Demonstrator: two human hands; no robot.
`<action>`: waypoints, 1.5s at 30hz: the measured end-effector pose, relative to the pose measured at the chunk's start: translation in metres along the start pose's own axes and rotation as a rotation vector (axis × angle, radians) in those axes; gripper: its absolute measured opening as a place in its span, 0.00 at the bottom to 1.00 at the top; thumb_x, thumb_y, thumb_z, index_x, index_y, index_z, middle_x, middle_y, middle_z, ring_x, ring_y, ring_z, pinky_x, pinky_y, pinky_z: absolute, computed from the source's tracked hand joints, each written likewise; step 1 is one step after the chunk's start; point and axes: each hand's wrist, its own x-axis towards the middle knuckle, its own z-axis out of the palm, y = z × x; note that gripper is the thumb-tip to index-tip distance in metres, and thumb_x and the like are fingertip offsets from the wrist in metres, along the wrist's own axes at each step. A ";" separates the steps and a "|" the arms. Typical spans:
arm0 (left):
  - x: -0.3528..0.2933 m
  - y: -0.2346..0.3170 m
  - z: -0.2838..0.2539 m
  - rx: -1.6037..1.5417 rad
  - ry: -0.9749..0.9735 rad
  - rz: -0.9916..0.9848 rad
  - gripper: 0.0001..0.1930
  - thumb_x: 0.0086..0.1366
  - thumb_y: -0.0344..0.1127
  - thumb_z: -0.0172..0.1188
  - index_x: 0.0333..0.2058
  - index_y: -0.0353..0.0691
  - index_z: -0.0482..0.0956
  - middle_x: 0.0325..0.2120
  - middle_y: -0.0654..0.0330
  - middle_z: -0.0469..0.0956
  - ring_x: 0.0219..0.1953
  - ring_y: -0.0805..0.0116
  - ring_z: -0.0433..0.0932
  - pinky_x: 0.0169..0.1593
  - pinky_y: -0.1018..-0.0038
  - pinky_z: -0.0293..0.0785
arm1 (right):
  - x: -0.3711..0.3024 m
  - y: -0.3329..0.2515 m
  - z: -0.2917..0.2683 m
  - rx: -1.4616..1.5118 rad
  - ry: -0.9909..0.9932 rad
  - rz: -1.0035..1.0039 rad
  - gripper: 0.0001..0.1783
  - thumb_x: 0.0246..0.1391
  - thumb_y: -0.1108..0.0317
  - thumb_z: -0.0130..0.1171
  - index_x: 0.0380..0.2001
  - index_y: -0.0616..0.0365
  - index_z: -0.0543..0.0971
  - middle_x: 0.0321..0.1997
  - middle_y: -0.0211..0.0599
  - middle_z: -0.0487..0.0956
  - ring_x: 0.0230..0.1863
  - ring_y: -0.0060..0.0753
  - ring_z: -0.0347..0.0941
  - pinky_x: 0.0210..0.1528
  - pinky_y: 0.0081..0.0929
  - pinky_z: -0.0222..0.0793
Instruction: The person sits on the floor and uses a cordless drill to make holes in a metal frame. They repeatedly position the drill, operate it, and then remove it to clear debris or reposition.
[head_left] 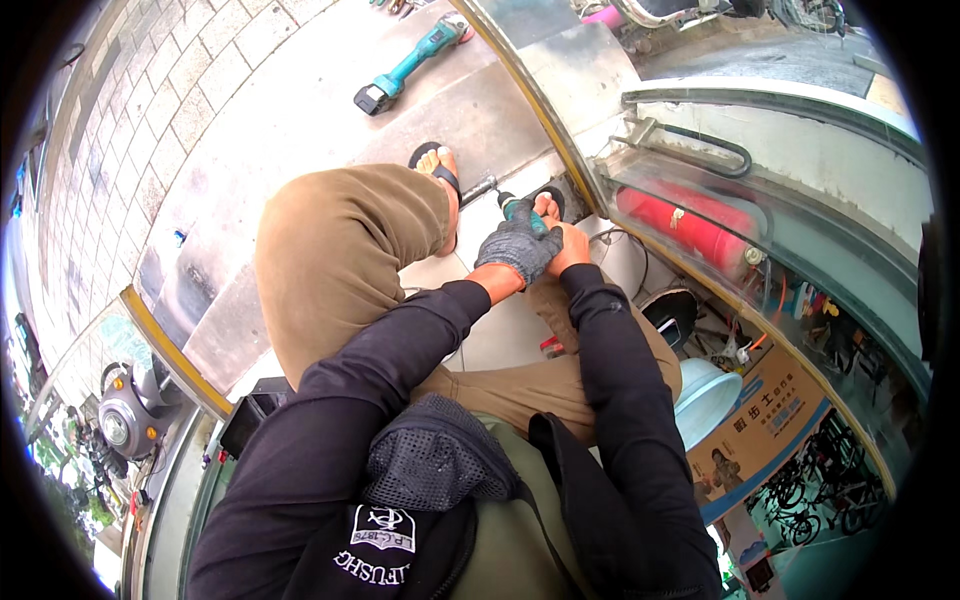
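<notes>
My left hand (pixel 512 252), in a grey knit glove, is closed around a teal and black power drill (pixel 522 213) down by the floor threshold. Pressed against it from the right is my bare right hand (pixel 571 246), also closed at the drill; the glove hides most of the drill's grip. A thin metal rod (pixel 478 191) lies in line with the drill's dark front end, between my sandalled feet. Whether the two touch, I cannot tell.
A teal angle grinder (pixel 412 66) lies on the stone step ahead. Brass-edged door frames (pixel 540 95) flank me. To the right are a red cylinder (pixel 690 222) behind glass, a pale blue basin (pixel 706 395) and a printed cardboard box (pixel 765 420). A scooter (pixel 130 418) stands left.
</notes>
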 end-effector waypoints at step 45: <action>0.014 -0.003 -0.003 0.305 0.035 0.326 0.30 0.75 0.57 0.48 0.67 0.45 0.72 0.61 0.39 0.74 0.63 0.36 0.76 0.66 0.47 0.74 | -0.008 -0.014 0.026 0.444 -0.167 0.218 0.50 0.66 0.35 0.58 0.79 0.54 0.56 0.83 0.59 0.60 0.78 0.65 0.63 0.75 0.50 0.65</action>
